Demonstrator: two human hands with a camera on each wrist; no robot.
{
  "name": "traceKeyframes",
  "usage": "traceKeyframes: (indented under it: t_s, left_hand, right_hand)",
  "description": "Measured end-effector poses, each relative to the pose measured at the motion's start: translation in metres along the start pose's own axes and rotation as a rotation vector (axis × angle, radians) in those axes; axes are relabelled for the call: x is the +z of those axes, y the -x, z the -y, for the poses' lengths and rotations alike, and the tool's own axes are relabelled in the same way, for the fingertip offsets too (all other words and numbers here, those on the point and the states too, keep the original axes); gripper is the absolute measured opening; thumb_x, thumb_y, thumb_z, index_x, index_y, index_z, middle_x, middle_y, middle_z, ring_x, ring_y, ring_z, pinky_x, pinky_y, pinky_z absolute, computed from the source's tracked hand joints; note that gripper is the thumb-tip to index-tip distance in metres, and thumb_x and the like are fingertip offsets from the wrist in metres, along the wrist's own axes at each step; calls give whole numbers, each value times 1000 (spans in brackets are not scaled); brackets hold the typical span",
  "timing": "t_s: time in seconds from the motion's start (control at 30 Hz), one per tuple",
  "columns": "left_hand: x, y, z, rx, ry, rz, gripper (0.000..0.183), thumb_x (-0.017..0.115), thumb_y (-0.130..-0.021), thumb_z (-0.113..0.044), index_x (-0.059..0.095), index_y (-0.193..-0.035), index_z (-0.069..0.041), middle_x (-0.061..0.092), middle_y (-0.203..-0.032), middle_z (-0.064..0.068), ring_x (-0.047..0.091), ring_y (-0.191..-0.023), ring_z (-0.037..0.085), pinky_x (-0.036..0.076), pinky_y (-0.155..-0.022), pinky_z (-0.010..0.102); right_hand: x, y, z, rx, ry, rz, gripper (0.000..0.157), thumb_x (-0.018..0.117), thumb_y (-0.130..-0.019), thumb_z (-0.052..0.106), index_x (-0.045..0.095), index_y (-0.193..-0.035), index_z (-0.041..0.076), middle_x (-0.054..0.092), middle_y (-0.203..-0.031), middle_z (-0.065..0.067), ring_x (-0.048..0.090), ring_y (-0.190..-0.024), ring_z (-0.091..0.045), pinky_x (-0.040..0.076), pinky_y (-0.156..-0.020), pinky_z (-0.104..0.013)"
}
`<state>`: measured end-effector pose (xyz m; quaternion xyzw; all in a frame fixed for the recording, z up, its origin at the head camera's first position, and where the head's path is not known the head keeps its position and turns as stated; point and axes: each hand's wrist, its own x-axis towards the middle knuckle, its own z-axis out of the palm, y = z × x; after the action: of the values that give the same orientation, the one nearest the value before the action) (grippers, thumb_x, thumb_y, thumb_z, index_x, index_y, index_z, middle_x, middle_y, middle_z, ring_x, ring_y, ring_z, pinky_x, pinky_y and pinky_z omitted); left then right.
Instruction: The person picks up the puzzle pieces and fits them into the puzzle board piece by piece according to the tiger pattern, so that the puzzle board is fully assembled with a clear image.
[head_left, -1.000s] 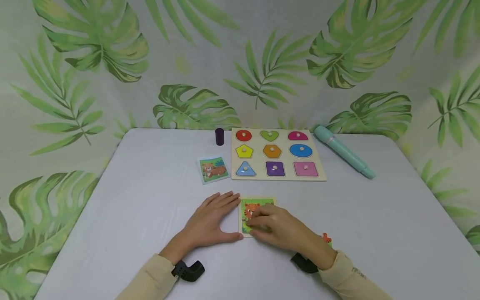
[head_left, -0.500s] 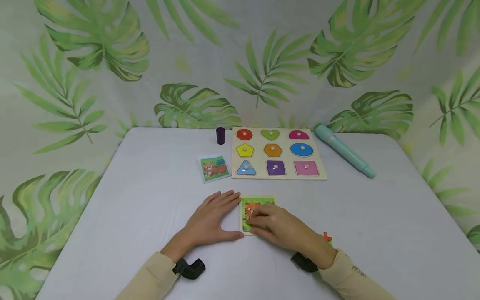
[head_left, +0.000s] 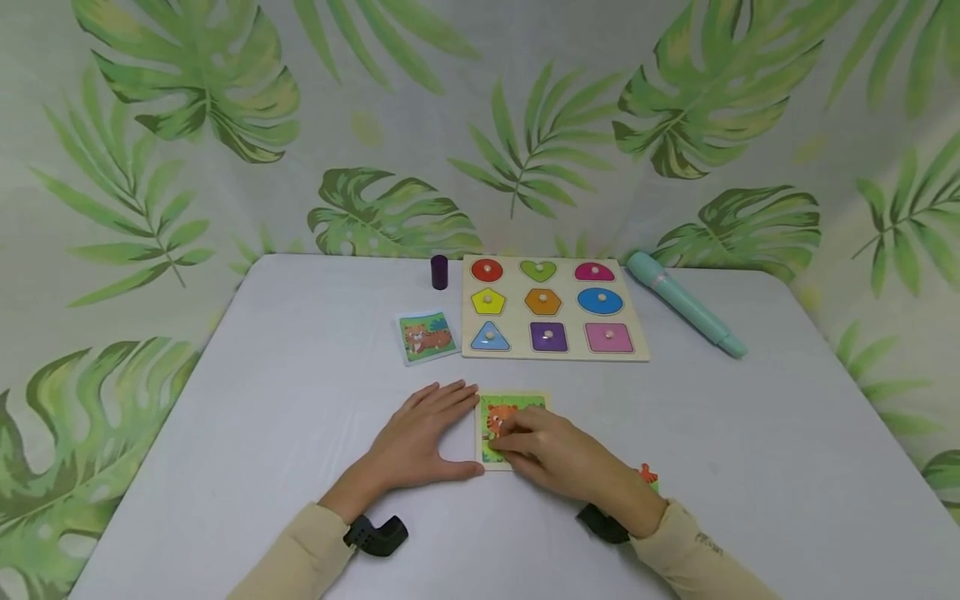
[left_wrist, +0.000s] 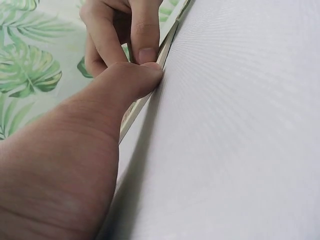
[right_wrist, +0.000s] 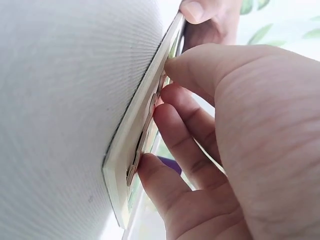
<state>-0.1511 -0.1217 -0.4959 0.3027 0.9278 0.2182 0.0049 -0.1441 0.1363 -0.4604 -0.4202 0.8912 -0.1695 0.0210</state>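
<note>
The left hand lay flat on the white table, fingers straight and close together, its thumb and fingertips touching the left edge of the small tiger puzzle tray. The tray sat near the front middle of the table, between the two hands. The right hand rested on top of it, its curled fingers pressing an orange puzzle piece into the tray's face.

We find even, bright, diffuse light on the tabletop, with faint shadows and no glare. The head view bends at its edges. Both wrist views blur close up.
</note>
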Motion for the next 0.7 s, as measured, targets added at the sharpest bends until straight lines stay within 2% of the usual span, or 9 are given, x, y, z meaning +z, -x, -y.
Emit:
traceKeyframes:
  t_s: [0.2,0.43,0.57,0.7]
  left_hand:
    - [-1,0,1,-5,-7,11,97,69,-83,-72,44,-158,-16,38,-165,-3,27,-157,16,17,-130,42]
    - [1,1,2,-7,-8,13,97,68,-83,-73,44,-158,-16,38,-166,-4,26,-157,16,17,-130,42]
    - [0,1,1,-11,0,33,98,68,-84,-72,40,-160,-16,36,-167,-4,24,-157,15,16,-131,42]
    - [-5,-2,1,-30,69,77,102,72,-83,-69,35,-162,-17,35,-167,-3,22,-158,15,14,-131,43]
  right_hand:
    - [0,-1,1,6,-32,-7,21,74,-97,24,80,-117,21,69,-112,8,58,-104,-6,59,-91,-23]
    - [-5,4,0,15,-49,26,27,73,-97,24,76,-124,22,70,-120,9,60,-112,-8,58,-98,-31]
    - [-10,11,-3,4,-60,-10,29,75,-96,22,76,-124,21,70,-121,9,62,-114,-9,58,-99,-34]
    - [-16,21,-7,40,-79,-39,31,75,-95,21,75,-126,23,70,-123,9,63,-115,-10,58,-100,-36]
